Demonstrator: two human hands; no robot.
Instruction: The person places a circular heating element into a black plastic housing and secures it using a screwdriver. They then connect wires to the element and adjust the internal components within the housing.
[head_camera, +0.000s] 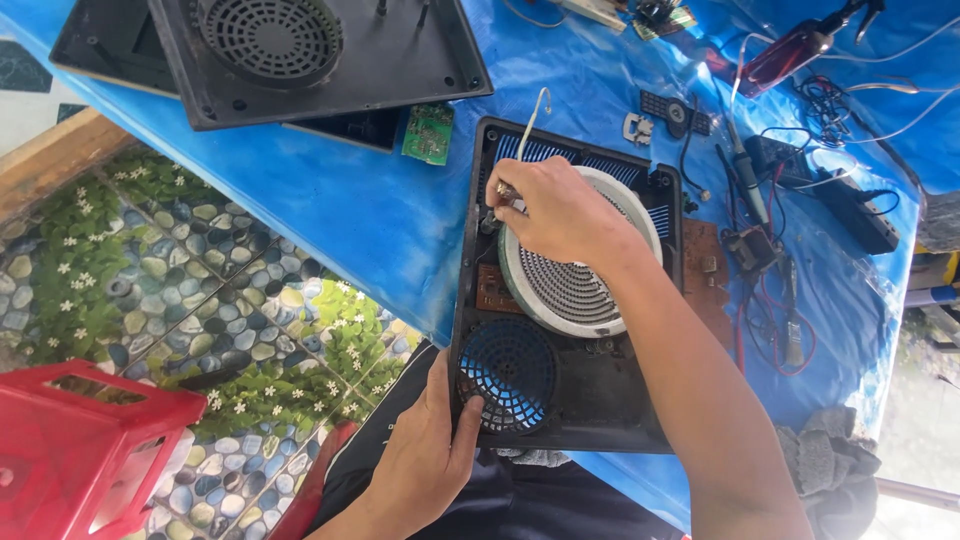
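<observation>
From the head view, beyond my right hand (560, 215) I see a second black plastic base shell (320, 60) and a small green circuit board (429, 132) on the blue-covered table (330, 200); tangled wires and a black power strip (845, 205) lie further out. My right hand pinches a thin white-handled tool (530, 125) over the white round heating coil (575, 290). My left hand (425, 460) grips the open black cooker housing (560, 390) by its near edge, thumb on the blue fan grille (508, 372).

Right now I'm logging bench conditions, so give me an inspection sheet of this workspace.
Surface: blue plastic sheet over the table.
Job's things: opened cooker base with round white coil and fan grille.
Clutter: black back panel, green circuit board, soldering iron.
Hands: left hand grips the base's near edge; right hand holds a thin tool at the coil's rim.
Cables: loose wires right of the base.
Surroundings: pebble-pattern floor, red stool.
</observation>
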